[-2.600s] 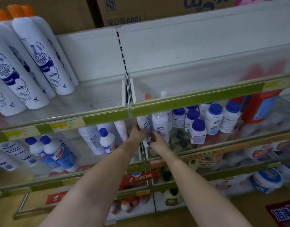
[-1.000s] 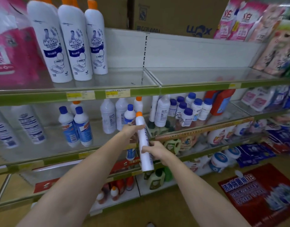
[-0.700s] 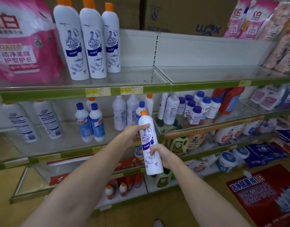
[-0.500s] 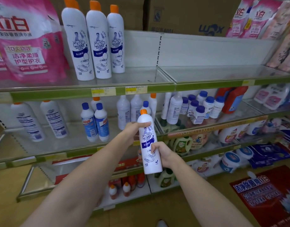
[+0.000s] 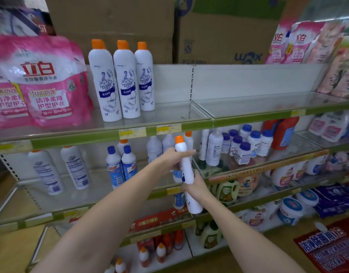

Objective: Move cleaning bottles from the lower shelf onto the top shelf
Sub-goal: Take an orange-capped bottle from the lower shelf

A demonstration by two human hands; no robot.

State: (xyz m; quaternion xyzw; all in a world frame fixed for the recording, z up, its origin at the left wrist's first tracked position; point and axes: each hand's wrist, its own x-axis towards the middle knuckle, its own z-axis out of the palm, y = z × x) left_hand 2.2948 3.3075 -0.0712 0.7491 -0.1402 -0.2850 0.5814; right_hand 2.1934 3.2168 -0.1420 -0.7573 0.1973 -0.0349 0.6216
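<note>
I hold a tall white cleaning bottle with an orange cap (image 5: 186, 170) in front of the lower shelf (image 5: 110, 194). My left hand (image 5: 174, 157) grips its upper part just under the cap. My right hand (image 5: 195, 185) grips its middle from the right. The bottle leans slightly, cap up. Three matching white bottles with orange caps (image 5: 122, 79) stand in a row on the top shelf (image 5: 169, 127). More white bottles (image 5: 159, 147) stay at the back of the lower shelf.
Pink detergent bags (image 5: 41, 85) fill the top shelf's left end. Its right bay (image 5: 258, 105) is bare glass. Blue-capped bottles (image 5: 121, 166) and small white bottles (image 5: 246, 142) crowd the lower shelf. Cardboard boxes (image 5: 169, 26) sit above.
Both hands pulled the bottle out of the lower shelf and lifted it. It has turned, so its label now faces away. The view has tilted up toward the top shelf.
</note>
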